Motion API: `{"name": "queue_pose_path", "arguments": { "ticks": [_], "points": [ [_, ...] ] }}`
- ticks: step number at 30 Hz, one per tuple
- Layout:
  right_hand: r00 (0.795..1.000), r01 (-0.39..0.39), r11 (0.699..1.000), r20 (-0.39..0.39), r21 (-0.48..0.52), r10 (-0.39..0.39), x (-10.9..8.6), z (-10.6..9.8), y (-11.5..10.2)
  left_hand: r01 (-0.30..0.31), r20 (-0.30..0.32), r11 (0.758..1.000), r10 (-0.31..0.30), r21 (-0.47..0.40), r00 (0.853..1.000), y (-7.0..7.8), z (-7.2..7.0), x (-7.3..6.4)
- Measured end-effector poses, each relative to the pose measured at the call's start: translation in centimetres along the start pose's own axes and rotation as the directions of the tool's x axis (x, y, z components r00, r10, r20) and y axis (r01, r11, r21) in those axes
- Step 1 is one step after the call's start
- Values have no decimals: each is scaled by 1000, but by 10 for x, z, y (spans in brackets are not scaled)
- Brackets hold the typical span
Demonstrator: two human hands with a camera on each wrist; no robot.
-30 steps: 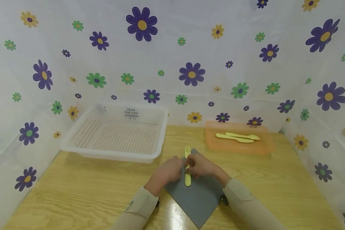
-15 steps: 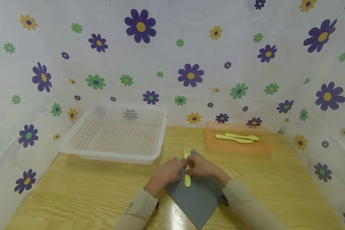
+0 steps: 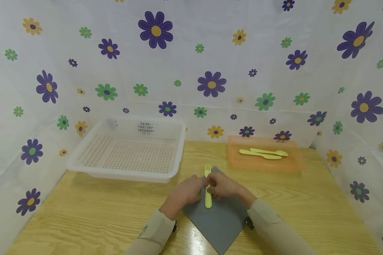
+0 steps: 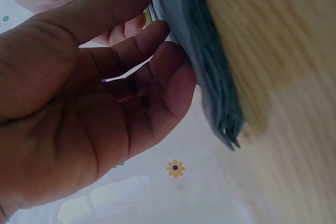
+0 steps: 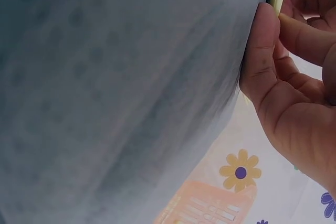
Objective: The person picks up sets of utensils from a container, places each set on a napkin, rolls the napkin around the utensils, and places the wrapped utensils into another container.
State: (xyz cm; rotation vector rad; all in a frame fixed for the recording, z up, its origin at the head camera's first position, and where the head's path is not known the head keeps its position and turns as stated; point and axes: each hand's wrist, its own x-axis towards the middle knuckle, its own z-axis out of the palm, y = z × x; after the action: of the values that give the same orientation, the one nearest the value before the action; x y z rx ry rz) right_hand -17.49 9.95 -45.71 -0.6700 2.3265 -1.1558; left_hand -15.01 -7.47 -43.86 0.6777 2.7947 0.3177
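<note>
A grey napkin (image 3: 219, 222) with several layers at its edge lies diagonally on the table, and a yellow plastic fork (image 3: 208, 202) rests lengthwise on it, tines pointing away from me. My left hand (image 3: 189, 189) is at the napkin's left side; in the left wrist view its thumb and curled fingertips (image 4: 156, 34) pinch the napkin's edge beside the fork. From the other side my right hand (image 3: 224, 185) holds the fork's middle, thumb and index finger (image 5: 262, 30) against the yellow handle. The hands hide part of the fork and of the napkin's far half.
Back left stands a white perforated basket (image 3: 173, 174). An orange tray (image 3: 242, 163) at the back right holds a yellow knife (image 3: 258, 154) and a yellow spoon (image 3: 281, 153). A flowered white curtain (image 3: 185, 63) encloses the wooden table (image 3: 99, 212) behind and at the sides.
The head view has shifted very slightly. Both hands, the fork and the napkin stay in practically the same place.
</note>
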Motion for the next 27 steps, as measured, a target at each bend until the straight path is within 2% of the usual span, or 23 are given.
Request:
{"name": "queue_pose_path", "arguments": {
  "ticks": [6, 13, 20, 27],
  "points": [
    [1000, -12, 1000, -23, -28, 11, -2, 2, -1, 4, 7, 1000, -4, -9, 1000, 1, 1, 1],
    [999, -26, 991, -30, -131, 23, 0, 5, -6, 7, -15, 1000, -7, 3, 1000, 1, 2, 1],
    [994, -110, 973, -41, -201, 104, 3, 9, -12, 1, -20, 1000, -1, 5, 1000, -1, 4, 3],
    [989, -146, 967, -34, -211, 142, 2, 8, -17, -37, -34, 999, 37, -16, 999, -1, 4, 2]
  ]
}}
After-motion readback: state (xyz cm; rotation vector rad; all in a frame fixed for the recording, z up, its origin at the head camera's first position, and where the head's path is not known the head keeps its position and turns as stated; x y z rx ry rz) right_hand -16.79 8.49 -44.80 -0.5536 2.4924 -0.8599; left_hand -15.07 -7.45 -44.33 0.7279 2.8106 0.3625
